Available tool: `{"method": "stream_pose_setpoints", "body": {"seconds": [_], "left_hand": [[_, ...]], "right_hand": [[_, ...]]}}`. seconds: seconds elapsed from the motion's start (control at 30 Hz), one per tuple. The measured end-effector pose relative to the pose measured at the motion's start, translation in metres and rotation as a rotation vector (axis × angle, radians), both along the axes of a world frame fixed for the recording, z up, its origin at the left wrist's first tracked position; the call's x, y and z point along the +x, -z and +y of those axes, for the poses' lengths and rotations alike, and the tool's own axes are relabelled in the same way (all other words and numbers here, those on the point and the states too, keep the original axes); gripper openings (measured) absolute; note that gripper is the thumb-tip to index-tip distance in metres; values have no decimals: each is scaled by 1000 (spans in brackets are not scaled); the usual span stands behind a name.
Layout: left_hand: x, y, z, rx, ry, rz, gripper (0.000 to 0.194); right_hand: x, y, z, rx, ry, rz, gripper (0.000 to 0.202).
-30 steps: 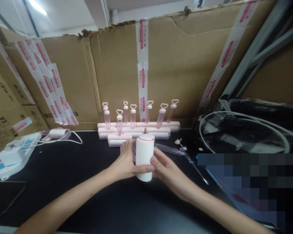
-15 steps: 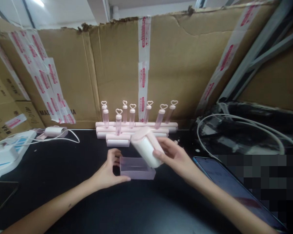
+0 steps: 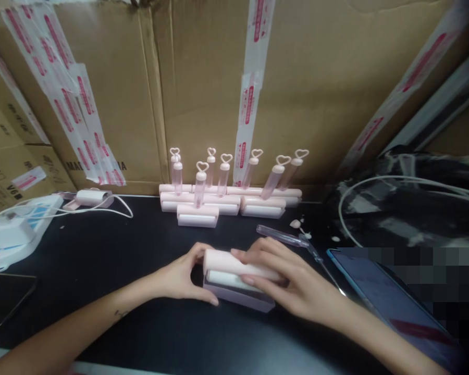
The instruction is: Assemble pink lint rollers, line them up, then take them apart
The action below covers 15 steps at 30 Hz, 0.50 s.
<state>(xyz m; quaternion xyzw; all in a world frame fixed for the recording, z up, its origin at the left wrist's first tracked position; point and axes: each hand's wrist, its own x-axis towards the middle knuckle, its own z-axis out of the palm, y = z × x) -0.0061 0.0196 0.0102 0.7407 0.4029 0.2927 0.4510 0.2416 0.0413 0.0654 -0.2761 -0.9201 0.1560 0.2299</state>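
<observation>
Right now, the left hand (image 3: 182,275) pinches one end of a purple tray (image 3: 240,300), and the right hand (image 3: 291,273) grips a pink-and-white case (image 3: 223,262) at the tray's open top. Farther back, heart-topped tubes (image 3: 199,191) stand before brown cardboard (image 3: 203,78).

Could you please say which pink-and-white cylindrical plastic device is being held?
The pink-and-white cylindrical plastic device gripped by the right hand; the others sit untouched behind.

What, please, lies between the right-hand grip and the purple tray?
In the head view, a pink-and-white rounded piece lies between the right-hand grip and the purple tray.
</observation>
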Motion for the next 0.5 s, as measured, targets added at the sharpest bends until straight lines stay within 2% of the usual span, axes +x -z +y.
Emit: {"method": "stream_pose_setpoints", "body": {"seconds": [0.13,0.23,0.33,0.4,0.47,0.5], "left_hand": [[-3,0,-1,29,-17,96,86],[-5,4,0,33,-10,94,92],[-5,9,1,90,26,61,99],[-5,11,1,155,49,65,98],[-4,13,0,211,62,84,90],[-4,13,-1,228,61,92,85]], "right_hand": [[-4,9,-4,-29,-10,-43,33],[-7,16,-9,-2,-11,-125,40],[-2,11,-11,37,-68,-213,61],[7,4,-4,0,-79,-210,58],[21,0,16,-18,37,-178,50],[28,-1,29,-6,140,-162,47]]}}
